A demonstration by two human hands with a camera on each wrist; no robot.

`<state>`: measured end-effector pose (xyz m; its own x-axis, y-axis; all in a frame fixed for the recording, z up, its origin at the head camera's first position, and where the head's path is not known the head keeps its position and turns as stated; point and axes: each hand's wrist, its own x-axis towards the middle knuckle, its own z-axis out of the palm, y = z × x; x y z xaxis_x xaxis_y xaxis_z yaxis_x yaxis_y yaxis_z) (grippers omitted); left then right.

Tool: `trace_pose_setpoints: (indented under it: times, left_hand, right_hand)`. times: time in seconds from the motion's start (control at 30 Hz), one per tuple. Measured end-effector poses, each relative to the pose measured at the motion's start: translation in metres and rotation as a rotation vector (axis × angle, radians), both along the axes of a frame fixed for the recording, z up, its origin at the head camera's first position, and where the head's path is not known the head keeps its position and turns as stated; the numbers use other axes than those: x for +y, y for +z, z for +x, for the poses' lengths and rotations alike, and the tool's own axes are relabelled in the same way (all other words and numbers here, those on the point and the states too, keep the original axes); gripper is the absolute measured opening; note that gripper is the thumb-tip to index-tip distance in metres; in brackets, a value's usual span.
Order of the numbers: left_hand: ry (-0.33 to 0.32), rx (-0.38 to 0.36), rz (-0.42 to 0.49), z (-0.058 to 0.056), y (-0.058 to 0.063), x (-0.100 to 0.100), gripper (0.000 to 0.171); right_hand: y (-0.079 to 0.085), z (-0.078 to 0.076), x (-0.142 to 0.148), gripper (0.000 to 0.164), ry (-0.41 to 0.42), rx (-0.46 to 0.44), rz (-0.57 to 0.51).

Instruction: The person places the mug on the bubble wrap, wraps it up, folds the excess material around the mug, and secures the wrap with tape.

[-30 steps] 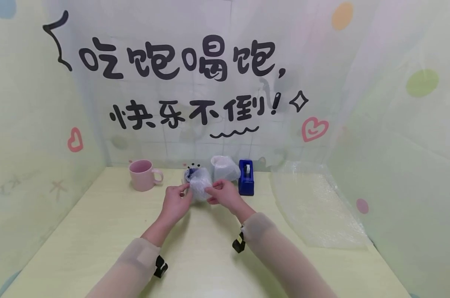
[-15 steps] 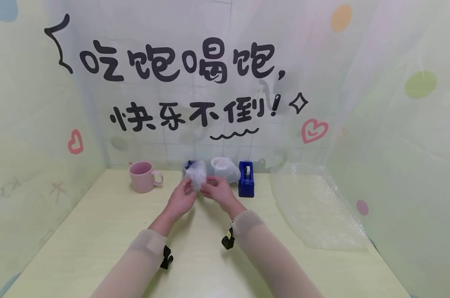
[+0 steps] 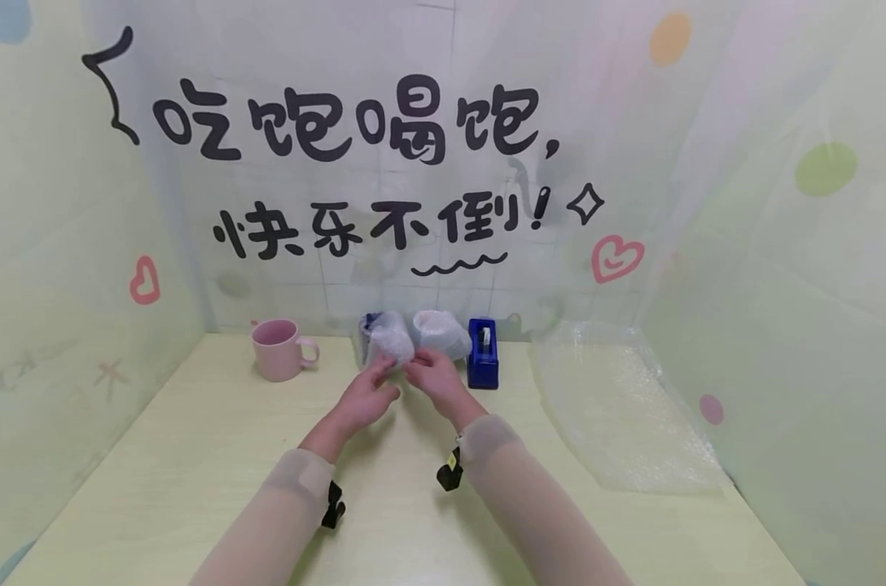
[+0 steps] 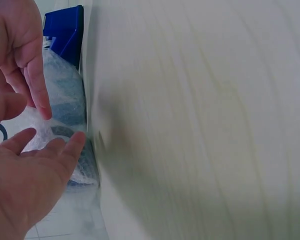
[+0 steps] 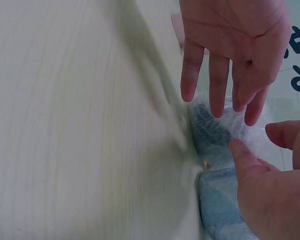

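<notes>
A bundle in bubble wrap (image 3: pixel 390 335), with something dark blue showing through, stands at the back of the table. My left hand (image 3: pixel 366 399) is at its front, fingers extended and fingertips right at the wrap. To its right, my right hand (image 3: pixel 437 381) has its fingers stretched toward the bundle's lower right side. In the left wrist view the left hand's fingers (image 4: pixel 72 150) are spread, palm showing. From the right wrist, the right hand's index finger (image 5: pixel 242 157) overlaps the wrap, thumb apart. A second wrapped bundle (image 3: pixel 443 332), paler, stands close beside the first.
A pink mug (image 3: pixel 276 356) stands at the back left, handle to the right. Right of the bundles is a blue tape dispenser (image 3: pixel 483 362). A sheet of bubble wrap (image 3: pixel 626 415) lies flat along the right side. Printed curtains enclose the table.
The first bundle has gone from between both hands' fingers to standing at the back, beside the second one. Both hands followed it, then loosened, and the left hand's fingers straightened.
</notes>
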<state>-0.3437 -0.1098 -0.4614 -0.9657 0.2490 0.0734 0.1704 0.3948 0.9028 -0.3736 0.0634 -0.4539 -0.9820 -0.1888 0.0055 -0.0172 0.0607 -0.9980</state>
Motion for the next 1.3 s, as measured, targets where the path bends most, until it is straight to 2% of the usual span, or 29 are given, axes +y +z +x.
trace_pose_setpoints:
  times: [0.13,0.3,0.4,0.47,0.63,0.8,0.93,1.07,1.3]
  left_hand:
    - [-0.027,0.011,-0.021,-0.001,0.0,0.001,0.066]
    - [-0.022,0.023,-0.037,0.001,0.002,0.0,0.066]
    - [-0.02,0.048,-0.057,0.004,0.006,0.0,0.065]
    - [-0.027,0.093,-0.102,0.008,0.011,0.0,0.064]
    - [-0.078,0.2,-0.203,0.022,0.021,-0.001,0.061]
    - [-0.123,0.232,-0.199,0.039,0.027,-0.005,0.057]
    - [-0.144,0.285,-0.221,0.052,0.03,-0.01,0.051]
    - [-0.177,0.345,-0.301,0.067,0.03,-0.018,0.044]
    - [-0.21,0.378,-0.404,0.089,0.023,-0.037,0.042]
  right_hand:
    - [-0.001,0.001,0.004,0.053,-0.016,-0.004,0.0]
    - [0.004,0.005,0.009,0.054,-0.026,-0.02,0.014]
    - [0.012,0.011,0.016,0.054,-0.027,-0.02,0.07]
    - [0.015,0.013,0.022,0.054,-0.027,-0.009,0.124]
    - [0.026,0.022,0.051,0.051,-0.041,0.037,0.25]
    - [0.038,0.038,0.088,0.048,-0.049,0.054,0.317]
    - [0.045,0.048,0.122,0.049,-0.065,0.059,0.343]
    - [0.046,0.055,0.157,0.05,-0.097,0.075,0.375]
    - [0.048,0.07,0.214,0.051,-0.156,0.043,0.519]
